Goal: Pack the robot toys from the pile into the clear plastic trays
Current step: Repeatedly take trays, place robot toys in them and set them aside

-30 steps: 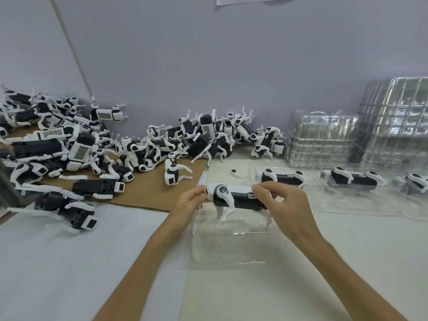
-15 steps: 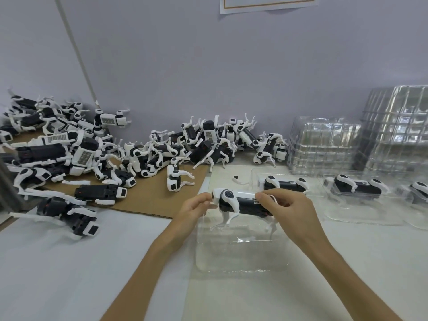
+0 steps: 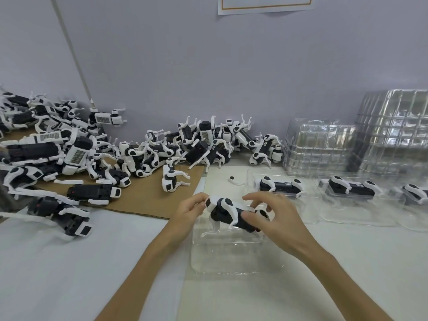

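Here, robot toy over clear tray, left fingers pinching head, right fingers gripping rear.

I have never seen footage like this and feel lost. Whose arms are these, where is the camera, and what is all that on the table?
There is no machine here. A person wears a camera on the head, so this single picture looks down along their own bare arms. The left hand and right hand grip one black-and-white robot toy by its ends, over an empty clear tray. On the left, a pile of the same toys lies on a cardboard sheet on the white table. On the right, filled trays each show one toy, with stacks of empty trays behind them.
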